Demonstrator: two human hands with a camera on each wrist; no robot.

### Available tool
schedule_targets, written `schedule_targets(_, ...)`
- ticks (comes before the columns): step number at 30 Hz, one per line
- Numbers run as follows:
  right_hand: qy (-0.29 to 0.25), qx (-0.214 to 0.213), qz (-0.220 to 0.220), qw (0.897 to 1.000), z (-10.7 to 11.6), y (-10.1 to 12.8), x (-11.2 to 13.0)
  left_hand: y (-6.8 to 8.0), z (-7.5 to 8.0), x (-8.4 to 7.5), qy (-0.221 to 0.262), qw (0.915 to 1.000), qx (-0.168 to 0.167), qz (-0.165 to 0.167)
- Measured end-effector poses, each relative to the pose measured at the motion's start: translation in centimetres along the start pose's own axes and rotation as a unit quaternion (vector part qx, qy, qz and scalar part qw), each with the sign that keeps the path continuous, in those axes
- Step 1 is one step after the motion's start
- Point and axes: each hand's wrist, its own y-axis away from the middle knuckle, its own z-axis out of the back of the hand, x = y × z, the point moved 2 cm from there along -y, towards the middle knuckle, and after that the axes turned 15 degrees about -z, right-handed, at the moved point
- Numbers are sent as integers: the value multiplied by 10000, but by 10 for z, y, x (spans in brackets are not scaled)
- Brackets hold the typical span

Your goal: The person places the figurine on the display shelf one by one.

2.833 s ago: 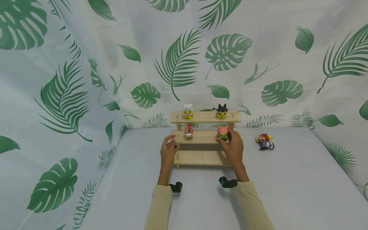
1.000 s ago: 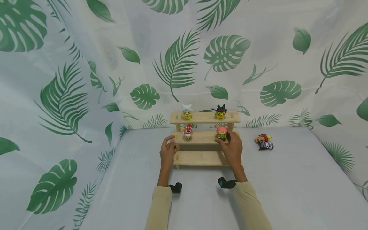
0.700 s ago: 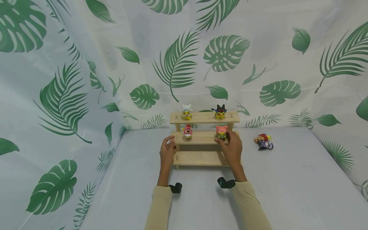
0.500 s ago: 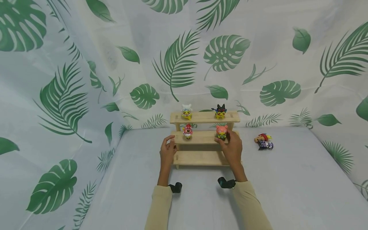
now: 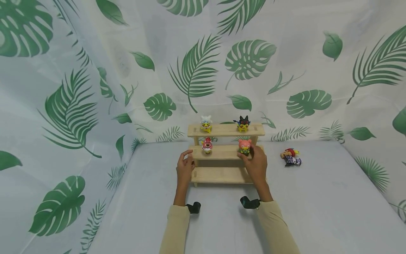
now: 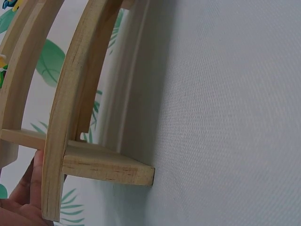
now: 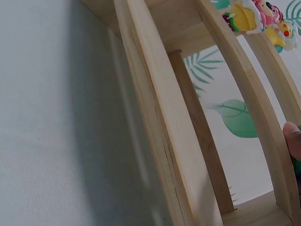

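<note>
A person in beige sleeves works at a three-tier wooden display shelf standing at the back of a pale grey surface, before a leaf-print backdrop. The right hand has thumb and fingers closed around a pink figurine at the right end of the middle tier. The left hand grips the left end of that same tier with curled fingers, bracing the shelf.

A red-capped figurine stands further left on the middle tier. A white-hooded figurine and a black-eared figurine stand on the top tier. The bottom tier is bare. Two more figurines lie tumbled together on the surface, well apart to the right of the shelf.

The boards look narrow and the toys small and top-heavy. A pink figurine set down tilted, or too near the front edge, would likely tip off the tier. A knock from either hand could jolt the light shelf and topple the three figurines standing free.
</note>
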Motion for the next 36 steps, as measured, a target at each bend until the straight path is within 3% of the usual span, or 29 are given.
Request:
schedule_targets(5, 12, 8, -44, 10000, 1, 1, 1, 1, -1, 8, -74, 9999, -119, -68)
schedule_targets(23, 28, 20, -33, 10000, 0, -1, 2, -1, -2, 7, 20, 9998, -168, -118)
schedule_targets(29, -263, 109, 88, 9996, 3, 1, 2, -3, -1, 9, -4, 9997, -179, -160)
schedule_targets(32, -618, -20, 164, 9980, 9, 4, -2, -2, -1, 9, -4, 9997, -145, -187)
schedule_targets(36, -1098, -616, 239, 9918, 21, 5, -14, -1, -1, 9, 26, 9998, -114, -147)
